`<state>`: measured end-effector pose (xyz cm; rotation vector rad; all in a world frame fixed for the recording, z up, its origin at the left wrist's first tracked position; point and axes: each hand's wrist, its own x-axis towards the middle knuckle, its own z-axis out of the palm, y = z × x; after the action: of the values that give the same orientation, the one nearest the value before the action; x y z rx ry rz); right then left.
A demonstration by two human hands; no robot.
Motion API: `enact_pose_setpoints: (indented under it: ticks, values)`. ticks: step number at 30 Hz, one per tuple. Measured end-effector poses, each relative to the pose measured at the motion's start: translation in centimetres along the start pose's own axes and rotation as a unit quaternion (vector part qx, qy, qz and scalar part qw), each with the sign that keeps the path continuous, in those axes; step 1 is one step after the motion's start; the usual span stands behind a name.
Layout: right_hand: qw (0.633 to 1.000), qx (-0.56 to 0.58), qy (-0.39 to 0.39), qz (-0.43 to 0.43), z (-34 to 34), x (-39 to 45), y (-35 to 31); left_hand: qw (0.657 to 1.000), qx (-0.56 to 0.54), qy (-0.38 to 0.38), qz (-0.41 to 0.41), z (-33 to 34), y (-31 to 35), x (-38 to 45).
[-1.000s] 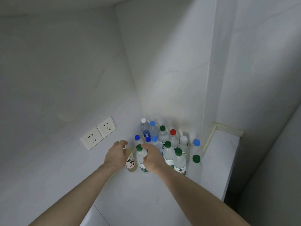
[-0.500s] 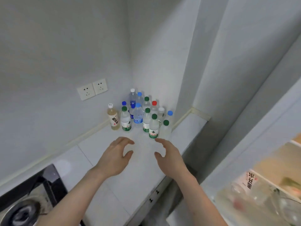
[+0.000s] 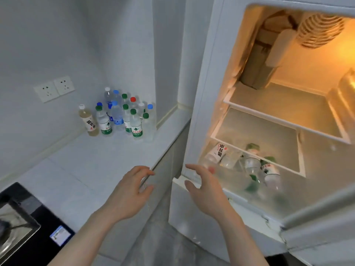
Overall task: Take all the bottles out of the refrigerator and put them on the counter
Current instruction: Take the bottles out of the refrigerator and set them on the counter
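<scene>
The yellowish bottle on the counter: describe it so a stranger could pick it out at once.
Find the counter left of the open refrigerator, where bottles stand clustered in the back corner. The yellowish bottle stands at the cluster's left edge, below the wall sockets. It alone holds pale yellow liquid; its neighbours are clear.

Frosted drawer (image 3: 240, 181) is blurring the bottles (image 3: 251, 164) lying inside, so their count is staying unclear. Back rows of the counter cluster (image 3: 123, 112) are hiding behind front ones. The stove (image 3: 23, 217) is running off the left edge.
</scene>
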<state>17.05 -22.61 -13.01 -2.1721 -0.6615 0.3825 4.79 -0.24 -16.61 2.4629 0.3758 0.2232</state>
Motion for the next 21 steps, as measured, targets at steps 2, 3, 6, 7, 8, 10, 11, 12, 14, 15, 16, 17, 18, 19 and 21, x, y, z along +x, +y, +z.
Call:
enact_pose_setpoints:
  ticks: [2, 3, 6, 7, 8, 10, 11, 12, 14, 15, 16, 17, 18, 19, 21]
  values:
    - [0.999, 0.009, 0.028, 0.019, -1.2, -1.7, 0.6, 0.999, -0.010, -0.017, 0.029, 0.5, 1.5, 0.2]
    - [0.999, 0.014, 0.044, 0.026, -1.7, -2.6, 1.0, 0.999, -0.017, -0.026, 0.043, 0.8, 2.2, 0.4]
    - [0.994, 0.022, 0.092, 0.051, -2.9, -4.8, 2.0, 0.994, -0.035, -0.050, 0.086, 1.7, 4.1, 1.2]
    - [0.992, 0.022, 0.110, 0.062, -3.4, -5.8, 2.4, 0.992, -0.039, -0.058, 0.103, 2.3, 5.0, 1.5]
    - [0.990, 0.021, 0.119, 0.068, -3.7, -6.3, 2.5, 0.991, -0.040, -0.062, 0.111, 2.6, 5.3, 1.7]
    - [0.987, 0.015, 0.136, 0.087, -4.5, -7.7, 3.3, 0.988, -0.051, -0.072, 0.125, 3.6, 6.7, 1.9]
    - [0.985, 0.013, 0.143, 0.098, -4.8, -8.4, 3.7, 0.987, -0.054, -0.079, 0.131, 4.1, 7.3, 1.8]
    - [0.983, 0.010, 0.151, 0.106, -5.3, -9.2, 4.1, 0.985, -0.056, -0.090, 0.135, 4.6, 8.1, 1.6]
    - [0.979, 0.003, 0.170, 0.116, -6.4, -10.8, 5.0, 0.982, -0.050, -0.108, 0.149, 5.7, 9.8, 1.2]
    - [0.977, 0.001, 0.176, 0.121, -7.0, -11.3, 5.4, 0.980, -0.047, -0.112, 0.158, 6.2, 10.6, 1.2]
    - [0.975, -0.001, 0.181, 0.130, -7.8, -11.9, 5.7, 0.978, -0.044, -0.115, 0.168, 6.5, 11.6, 1.2]
    - [0.972, -0.002, 0.190, 0.137, -8.9, -12.5, 6.0, 0.976, -0.043, -0.118, 0.177, 7.0, 12.9, 1.4]
    - [0.971, -0.006, 0.193, 0.140, -9.6, -12.6, 6.4, 0.976, -0.042, -0.120, 0.179, 7.2, 13.5, 1.7]
    - [0.970, -0.009, 0.199, 0.141, -10.6, -13.0, 6.9, 0.975, -0.040, -0.120, 0.185, 7.8, 14.7, 2.1]
    - [0.969, -0.024, 0.205, 0.137, -12.3, -13.4, 7.8, 0.973, -0.039, -0.122, 0.193, 8.7, 16.5, 2.7]
